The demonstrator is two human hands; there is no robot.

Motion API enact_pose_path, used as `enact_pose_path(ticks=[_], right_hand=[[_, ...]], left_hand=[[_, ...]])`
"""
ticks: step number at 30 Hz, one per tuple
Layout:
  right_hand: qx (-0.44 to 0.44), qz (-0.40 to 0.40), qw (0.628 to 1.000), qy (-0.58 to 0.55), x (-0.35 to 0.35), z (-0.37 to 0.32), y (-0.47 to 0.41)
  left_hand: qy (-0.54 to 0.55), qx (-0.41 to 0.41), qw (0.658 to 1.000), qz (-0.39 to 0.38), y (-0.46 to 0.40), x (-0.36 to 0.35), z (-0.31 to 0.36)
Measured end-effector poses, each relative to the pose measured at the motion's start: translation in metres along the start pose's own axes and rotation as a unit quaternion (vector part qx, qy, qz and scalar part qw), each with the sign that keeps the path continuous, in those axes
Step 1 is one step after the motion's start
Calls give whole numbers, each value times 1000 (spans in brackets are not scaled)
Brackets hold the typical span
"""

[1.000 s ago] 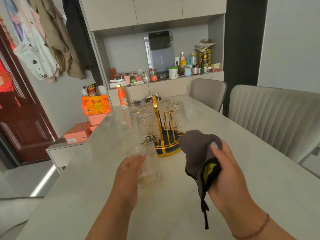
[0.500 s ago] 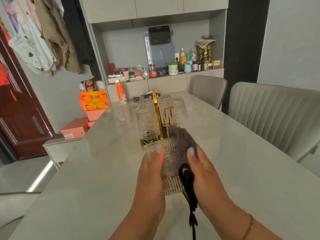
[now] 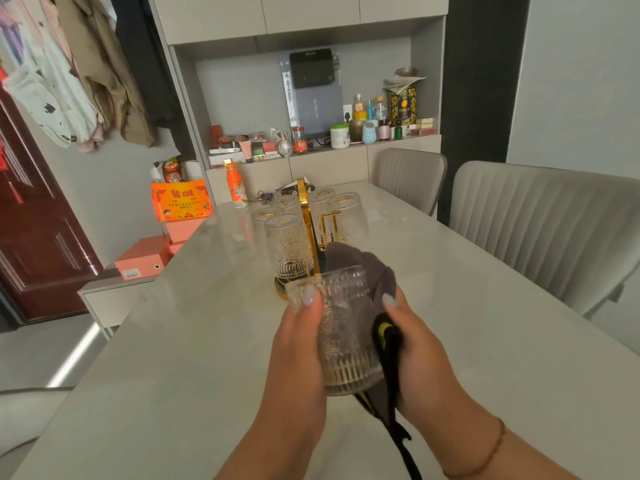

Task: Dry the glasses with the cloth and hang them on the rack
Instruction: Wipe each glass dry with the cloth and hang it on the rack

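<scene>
Pale counter (image 3: 173, 358) in a dining room: left hand (image 3: 298, 344) grips a glass (image 3: 341, 327) (held steady above it) so the right hand (image 3: 412, 341) can press a cloth (image 3: 367, 268) against it; rack (image 3: 306, 216) behind.

Orange bottle (image 3: 235, 185) beside grey chairs (image 3: 540, 226)

Your hands hold the glass (image 3: 341, 332) just in front of the rack (image 3: 306, 233), so the straight path ahead is blocked by the hanging glasses (image 3: 289, 242) on its near left side. Bare table (image 3: 180, 341) lies open to your left, and more to the right up to the chairs (image 3: 540, 230). An orange bottle (image 3: 234, 185) and keys (image 3: 265, 195) crowd the far edge.
</scene>
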State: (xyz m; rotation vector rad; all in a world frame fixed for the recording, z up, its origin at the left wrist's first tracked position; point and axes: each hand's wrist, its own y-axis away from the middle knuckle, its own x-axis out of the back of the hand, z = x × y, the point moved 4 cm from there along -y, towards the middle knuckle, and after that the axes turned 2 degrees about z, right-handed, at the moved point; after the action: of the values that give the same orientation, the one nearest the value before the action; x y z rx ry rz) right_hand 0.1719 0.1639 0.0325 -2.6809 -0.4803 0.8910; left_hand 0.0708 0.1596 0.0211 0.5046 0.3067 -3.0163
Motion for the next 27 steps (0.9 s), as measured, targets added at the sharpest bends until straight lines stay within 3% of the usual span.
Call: enact_pose_path(ticks=[2, 6, 11, 13, 16, 17, 19, 21, 23, 25, 27], right_hand=[[23, 20, 999, 20, 1, 5, 1], [74, 66, 970, 220, 8, 3, 3], [171, 87, 916, 353, 7, -2, 3], [130, 109, 931, 322, 10, -4, 1], [-45, 75, 992, 87, 10, 10, -4], [-99, 61, 993, 6, 7, 15, -3], [-105, 23, 993, -40, 4, 19, -1], [-52, 33, 998, 25, 4, 16, 1], [21, 52, 986, 159, 4, 10, 3], [109, 45, 947, 299, -3, 6, 6], [160, 32, 914, 370, -6, 6, 7]], left_hand=[[-19, -19, 999, 35, -3, 4, 4], [-50, -30, 994, 92, -1, 8, 1], [18, 8, 999, 34, 4, 1, -3], [58, 20, 998, -1, 2, 0, -4], [86, 22, 996, -29, 2, -4, -2], [90, 21, 995, -31, 2, -4, -1], [94, 20, 995, -13, 1, -1, 2], [70, 16, 997, 36, -3, 7, 2], [44, 14, 996, 73, -6, 14, 0], [17, 10, 998, 53, -2, 11, -2], [-3, -7, 999, 48, 2, 7, -2]])
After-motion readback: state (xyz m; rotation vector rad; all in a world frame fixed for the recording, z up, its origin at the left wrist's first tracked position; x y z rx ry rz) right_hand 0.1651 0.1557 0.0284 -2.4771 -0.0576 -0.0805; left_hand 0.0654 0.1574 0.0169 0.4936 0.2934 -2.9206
